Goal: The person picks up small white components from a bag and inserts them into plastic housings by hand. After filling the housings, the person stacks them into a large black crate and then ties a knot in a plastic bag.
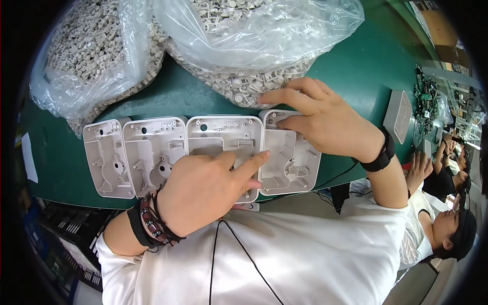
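Note:
Four light-grey plastic housings stand side by side in a row, open sides up, with posts and compartments inside. My left hand [206, 188] lies over the third housing [223, 124]. Its index finger stretches to the wall of the rightmost housing [277, 152], the thumb apart below it; its other fingers are mostly hidden. At the far end of the rightmost housing, my right hand [325, 119] has its thumb inside, near the upper corner. The index finger reaches toward a plastic bag [229, 51] of small grey parts, fingers spread. Nothing shows held in either hand.
Another bag of small grey parts [86, 46] stands at the far left on the green table [356, 66]. Rightward lie one more grey housing [398, 117] and a heap of dark cables [427, 96]. Co-workers sit along the right. Black crates [71, 229] stand at lower left.

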### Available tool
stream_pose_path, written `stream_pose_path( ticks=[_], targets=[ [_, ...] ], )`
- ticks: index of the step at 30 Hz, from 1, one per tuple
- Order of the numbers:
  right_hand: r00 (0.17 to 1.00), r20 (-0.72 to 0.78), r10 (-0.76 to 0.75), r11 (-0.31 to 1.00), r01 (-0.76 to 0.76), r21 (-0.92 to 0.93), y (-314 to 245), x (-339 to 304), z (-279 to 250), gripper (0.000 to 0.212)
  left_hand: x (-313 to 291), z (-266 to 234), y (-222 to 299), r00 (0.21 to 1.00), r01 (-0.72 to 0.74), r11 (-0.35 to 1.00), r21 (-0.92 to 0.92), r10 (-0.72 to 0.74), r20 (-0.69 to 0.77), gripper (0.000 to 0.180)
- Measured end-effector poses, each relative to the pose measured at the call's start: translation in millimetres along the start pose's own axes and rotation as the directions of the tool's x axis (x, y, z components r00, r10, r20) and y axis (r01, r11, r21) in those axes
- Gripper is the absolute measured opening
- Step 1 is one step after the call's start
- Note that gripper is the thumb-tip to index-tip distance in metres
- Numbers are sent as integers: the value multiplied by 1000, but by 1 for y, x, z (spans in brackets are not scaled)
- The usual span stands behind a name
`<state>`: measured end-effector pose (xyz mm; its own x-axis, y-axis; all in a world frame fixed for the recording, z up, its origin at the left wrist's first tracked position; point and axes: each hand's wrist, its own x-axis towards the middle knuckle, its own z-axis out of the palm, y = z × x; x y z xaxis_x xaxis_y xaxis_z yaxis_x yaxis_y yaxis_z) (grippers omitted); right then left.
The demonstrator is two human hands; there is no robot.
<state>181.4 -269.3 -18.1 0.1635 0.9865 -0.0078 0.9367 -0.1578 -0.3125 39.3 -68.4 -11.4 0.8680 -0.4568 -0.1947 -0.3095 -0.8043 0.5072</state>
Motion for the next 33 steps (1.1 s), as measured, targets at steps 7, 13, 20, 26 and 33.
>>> stream_pose_path(
  ticks=[7, 13, 20, 26, 33],
  targets=[
    [936, -297, 191, 898, -44, 437, -50, 21, -22, 15, -15, -6, -20, 984, -38, 790, -612, -78, -163, 70],
    [938, -345, -31, 971, 110, 214, -87, 49, -18, 18, -26, -2, -25, 955, -243, 542, -804, -14, -298, 78],
    [958, -285, 34, 873, 110, 474, -91, 60, -20, 24, -43, -11, -40, 966, -231, 518, -824, 24, -256, 53],
    [958, -83, 276, 639, -118, 760, -100, 61, -21, 23, -53, -7, -39, 942, -198, 673, -712, -70, -328, 28],
    [845, 367, 389, -57, -375, 925, -110, 58, -4, 22, -57, -8, -37, 930, -202, 880, -429, 35, -367, 18]
  ],
)
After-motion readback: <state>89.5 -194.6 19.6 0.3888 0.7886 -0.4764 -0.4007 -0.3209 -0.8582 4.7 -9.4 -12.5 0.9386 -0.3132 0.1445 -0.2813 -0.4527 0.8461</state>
